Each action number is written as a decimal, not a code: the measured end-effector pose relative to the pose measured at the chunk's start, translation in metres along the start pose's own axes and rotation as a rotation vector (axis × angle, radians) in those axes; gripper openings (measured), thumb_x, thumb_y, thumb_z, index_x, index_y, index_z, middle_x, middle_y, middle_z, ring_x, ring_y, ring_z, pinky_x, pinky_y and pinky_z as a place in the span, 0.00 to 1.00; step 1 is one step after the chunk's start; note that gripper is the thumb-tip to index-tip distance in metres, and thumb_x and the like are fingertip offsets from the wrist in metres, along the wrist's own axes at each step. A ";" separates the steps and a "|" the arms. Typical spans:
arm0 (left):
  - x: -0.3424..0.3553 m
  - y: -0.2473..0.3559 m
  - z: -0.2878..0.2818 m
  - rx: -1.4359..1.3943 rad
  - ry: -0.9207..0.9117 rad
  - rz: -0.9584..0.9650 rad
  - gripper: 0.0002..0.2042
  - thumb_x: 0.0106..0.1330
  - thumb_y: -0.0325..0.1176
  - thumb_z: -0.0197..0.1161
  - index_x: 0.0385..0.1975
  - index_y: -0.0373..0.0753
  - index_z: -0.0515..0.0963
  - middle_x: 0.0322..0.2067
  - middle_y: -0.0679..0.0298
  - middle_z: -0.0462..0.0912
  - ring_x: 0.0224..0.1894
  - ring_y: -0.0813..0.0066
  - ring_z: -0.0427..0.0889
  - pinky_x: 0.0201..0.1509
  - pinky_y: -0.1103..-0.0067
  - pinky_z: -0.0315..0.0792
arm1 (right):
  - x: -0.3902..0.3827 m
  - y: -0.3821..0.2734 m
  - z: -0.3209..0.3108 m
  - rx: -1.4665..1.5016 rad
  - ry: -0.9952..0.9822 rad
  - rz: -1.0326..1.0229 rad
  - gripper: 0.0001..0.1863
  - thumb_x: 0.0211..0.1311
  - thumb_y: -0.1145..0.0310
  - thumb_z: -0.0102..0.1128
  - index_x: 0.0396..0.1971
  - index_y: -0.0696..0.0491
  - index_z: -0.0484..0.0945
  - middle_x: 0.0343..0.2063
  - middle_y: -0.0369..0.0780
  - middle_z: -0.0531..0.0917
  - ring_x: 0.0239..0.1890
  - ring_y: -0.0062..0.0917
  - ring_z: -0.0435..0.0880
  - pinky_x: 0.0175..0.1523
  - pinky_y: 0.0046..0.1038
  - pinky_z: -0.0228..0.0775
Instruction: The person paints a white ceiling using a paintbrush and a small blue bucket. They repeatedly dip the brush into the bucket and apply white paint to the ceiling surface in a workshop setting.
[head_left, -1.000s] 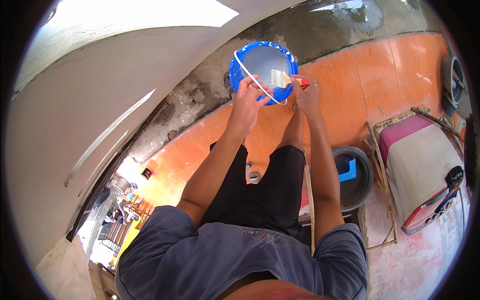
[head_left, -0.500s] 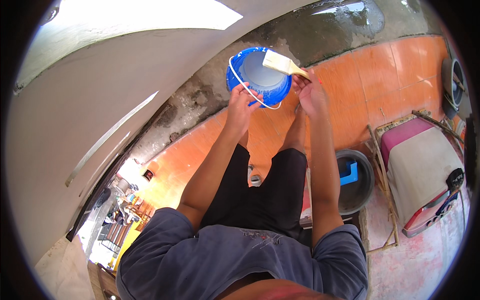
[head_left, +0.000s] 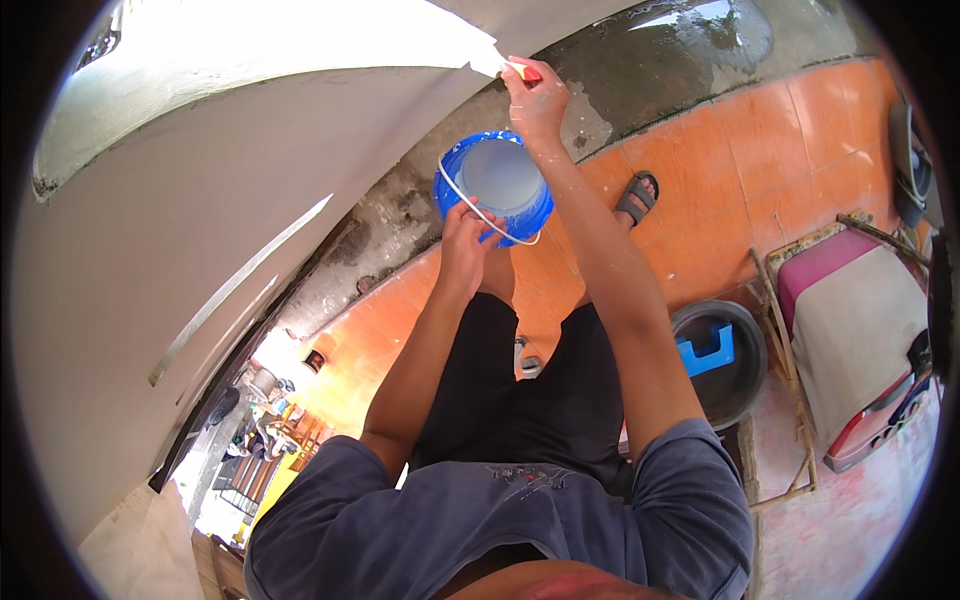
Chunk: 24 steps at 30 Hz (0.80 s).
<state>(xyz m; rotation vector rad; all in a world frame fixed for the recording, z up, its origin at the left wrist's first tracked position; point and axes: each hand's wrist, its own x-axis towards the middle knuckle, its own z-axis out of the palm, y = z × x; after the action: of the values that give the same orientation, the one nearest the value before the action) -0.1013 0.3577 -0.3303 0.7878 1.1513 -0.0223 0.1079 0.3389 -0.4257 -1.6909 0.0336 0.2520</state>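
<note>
Blue bucket: stands open on the far side of the person, with pale content (head_left: pixel 502 176) inside that looks liquid; the bucket's (head_left: pixel 532 218) inner wall shows pale smears near the rim.
Bucket handle: white, thin, lying across the left and near side of the bucket's mouth (head_left: pixel 458 183).
Left hand: grasping the bucket at its near side, fingers at the handle and rim (head_left: pixel 464 247).
Right hand: clenched around the paintbrush, beyond the bucket and to its right (head_left: pixel 540 106).
Paintbrush: in the right hand's fingertips, red end showing at the hand's far side (head_left: pixel 528 73); its far end is lost against the bright wall (head_left: pixel 400 38), so contact cannot be told.
Dark grey basin: right of the person's legs (head_left: pixel 738 392), holding a blue angular piece (head_left: pixel 706 351); any liquid there cannot be told.
Floor: orange tiles, right of the bucket (head_left: pixel 745 150).
</note>
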 end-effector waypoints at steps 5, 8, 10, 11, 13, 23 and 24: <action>-0.003 0.000 -0.011 0.024 0.017 0.007 0.21 0.64 0.26 0.46 0.59 0.34 0.59 0.43 0.57 0.73 0.49 0.60 0.77 0.57 0.61 0.74 | 0.017 -0.001 0.029 -0.127 -0.052 -0.304 0.08 0.56 0.69 0.66 0.33 0.58 0.83 0.31 0.44 0.83 0.33 0.37 0.83 0.39 0.31 0.74; -0.006 0.000 -0.016 0.024 0.016 0.001 0.21 0.64 0.26 0.46 0.58 0.35 0.60 0.43 0.58 0.73 0.49 0.61 0.77 0.57 0.61 0.74 | 0.022 -0.016 0.036 -0.073 -0.115 -0.300 0.08 0.57 0.69 0.64 0.32 0.57 0.83 0.33 0.44 0.84 0.35 0.36 0.83 0.42 0.32 0.74; -0.006 0.000 -0.018 0.025 0.014 -0.004 0.21 0.63 0.26 0.47 0.58 0.35 0.60 0.43 0.58 0.73 0.49 0.61 0.77 0.57 0.62 0.75 | 0.022 -0.035 0.036 0.023 -0.141 -0.235 0.08 0.59 0.69 0.64 0.33 0.58 0.83 0.32 0.43 0.85 0.35 0.32 0.84 0.42 0.30 0.75; -0.006 0.000 -0.018 0.026 0.016 -0.008 0.21 0.63 0.26 0.47 0.58 0.35 0.60 0.43 0.58 0.73 0.49 0.61 0.77 0.57 0.62 0.75 | 0.019 -0.045 0.034 0.098 -0.156 -0.183 0.08 0.61 0.70 0.63 0.34 0.60 0.83 0.32 0.41 0.85 0.34 0.30 0.85 0.42 0.28 0.76; -0.008 -0.001 -0.017 0.029 0.016 -0.017 0.21 0.63 0.26 0.47 0.58 0.36 0.61 0.43 0.58 0.73 0.48 0.62 0.77 0.57 0.62 0.75 | 0.016 -0.064 0.029 0.332 -0.161 -0.064 0.09 0.64 0.69 0.63 0.35 0.61 0.82 0.31 0.40 0.86 0.33 0.26 0.86 0.42 0.25 0.77; -0.013 0.003 0.000 0.050 -0.014 -0.020 0.22 0.62 0.27 0.48 0.58 0.36 0.61 0.42 0.59 0.74 0.48 0.63 0.78 0.57 0.64 0.75 | 0.031 0.015 0.022 0.297 0.003 0.387 0.11 0.65 0.68 0.62 0.35 0.63 0.83 0.30 0.43 0.86 0.27 0.25 0.85 0.35 0.24 0.78; -0.013 0.002 0.001 0.052 -0.023 -0.018 0.22 0.62 0.27 0.48 0.58 0.36 0.61 0.42 0.59 0.74 0.48 0.63 0.78 0.57 0.65 0.74 | 0.035 0.027 0.020 0.095 0.015 0.368 0.11 0.65 0.68 0.62 0.34 0.62 0.83 0.30 0.43 0.86 0.26 0.25 0.85 0.34 0.25 0.77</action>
<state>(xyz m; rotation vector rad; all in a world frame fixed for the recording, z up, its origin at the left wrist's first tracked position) -0.1053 0.3539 -0.3185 0.8207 1.1395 -0.0766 0.1347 0.3596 -0.4607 -1.5839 0.3648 0.5050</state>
